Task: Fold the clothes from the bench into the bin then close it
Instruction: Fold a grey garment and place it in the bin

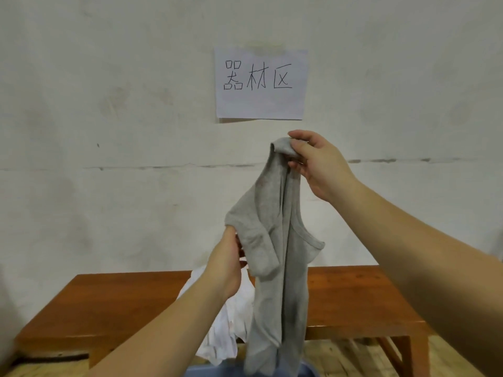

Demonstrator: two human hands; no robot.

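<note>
Grey vest hangs above the surface — right hand pinching its top, left hand gripping a strap; the blue bin below is cut off.

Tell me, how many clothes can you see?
2. The gray tank top hangs in the air, held by both hands. The white garment lies on the bench, draped over its front edge. More may be hidden behind them.
</note>
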